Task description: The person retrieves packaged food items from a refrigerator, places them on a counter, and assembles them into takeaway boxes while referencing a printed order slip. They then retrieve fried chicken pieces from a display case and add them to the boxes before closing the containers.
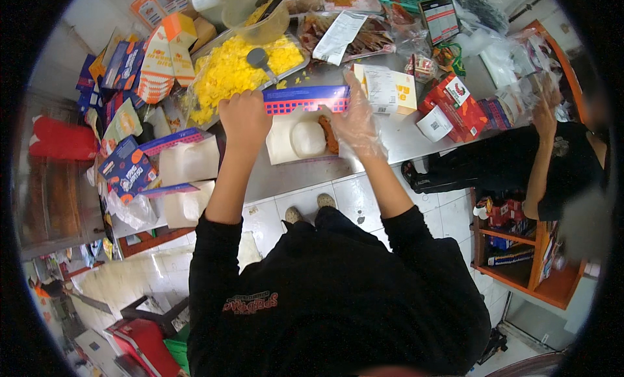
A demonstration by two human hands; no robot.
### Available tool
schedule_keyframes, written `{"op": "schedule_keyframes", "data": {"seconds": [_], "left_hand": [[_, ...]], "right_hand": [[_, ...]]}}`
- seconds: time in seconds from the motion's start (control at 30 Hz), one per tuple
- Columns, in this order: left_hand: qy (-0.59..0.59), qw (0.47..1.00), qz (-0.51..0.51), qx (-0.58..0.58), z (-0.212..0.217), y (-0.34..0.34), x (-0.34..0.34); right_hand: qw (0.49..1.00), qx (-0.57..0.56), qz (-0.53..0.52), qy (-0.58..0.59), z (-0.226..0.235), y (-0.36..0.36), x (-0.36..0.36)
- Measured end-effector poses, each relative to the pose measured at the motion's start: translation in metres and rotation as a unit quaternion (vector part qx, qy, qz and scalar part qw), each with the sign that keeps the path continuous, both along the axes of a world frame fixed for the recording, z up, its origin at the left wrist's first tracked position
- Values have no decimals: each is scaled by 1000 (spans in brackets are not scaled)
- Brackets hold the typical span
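Note:
An open food box [281, 143] with a blue and pink lid and white lining is in front of me at the counter's near edge. Inside it lie a mound of white rice [308, 139] and a brown fried piece [330, 135]. My left hand [246, 119], bare, is closed on the lid's left end. At the right end my right hand [356, 120], in a clear plastic glove, grips the box, its fingers partly hidden. Just beyond, yellow scrambled egg [227, 71] fills a tray with a grey scoop [258, 58] resting in it.
Two more open boxes [190, 161] are to the left, near folded cartons [166, 58]. A white and yellow box with a receipt [390, 90] and a red box [454, 107] stand to the right. Another person [552, 162] is at the right, beside an orange-edged shelf [543, 260].

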State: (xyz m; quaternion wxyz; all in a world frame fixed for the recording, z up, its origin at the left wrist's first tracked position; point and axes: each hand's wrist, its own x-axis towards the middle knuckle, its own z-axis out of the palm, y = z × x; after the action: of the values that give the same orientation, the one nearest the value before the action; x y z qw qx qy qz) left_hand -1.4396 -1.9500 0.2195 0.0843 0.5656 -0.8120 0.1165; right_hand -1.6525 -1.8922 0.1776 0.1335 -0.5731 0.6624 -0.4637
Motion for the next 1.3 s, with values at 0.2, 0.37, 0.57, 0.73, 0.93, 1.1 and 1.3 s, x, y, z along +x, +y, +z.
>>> {"op": "schedule_keyframes", "data": {"seconds": [0.2, 0.37, 0.57, 0.73, 0.93, 1.1, 1.3], "left_hand": [[53, 988, -135, -46, -5, -11, 24], [26, 975, -192, -111, -38, 29, 40], [51, 953, -265, -140, -58, 72, 50], [22, 967, -253, -19, -61, 58, 57], [100, 973, -203, 44, -96, 96, 50], [235, 961, -87, 116, -107, 85, 34], [395, 889, 61, 223, -117, 53, 16]], "right_hand": [[973, 129, 170, 84, 30, -21, -42], [926, 67, 243, 282, 2, 2, -58], [959, 201, 167, 107, -43, 41, -55], [880, 18, 237, 412, -52, 44, -61], [864, 164, 229, 419, -57, 61, -42], [883, 207, 240, 346, -36, 53, -31], [924, 185, 205, 264, -25, 18, -2]]}}
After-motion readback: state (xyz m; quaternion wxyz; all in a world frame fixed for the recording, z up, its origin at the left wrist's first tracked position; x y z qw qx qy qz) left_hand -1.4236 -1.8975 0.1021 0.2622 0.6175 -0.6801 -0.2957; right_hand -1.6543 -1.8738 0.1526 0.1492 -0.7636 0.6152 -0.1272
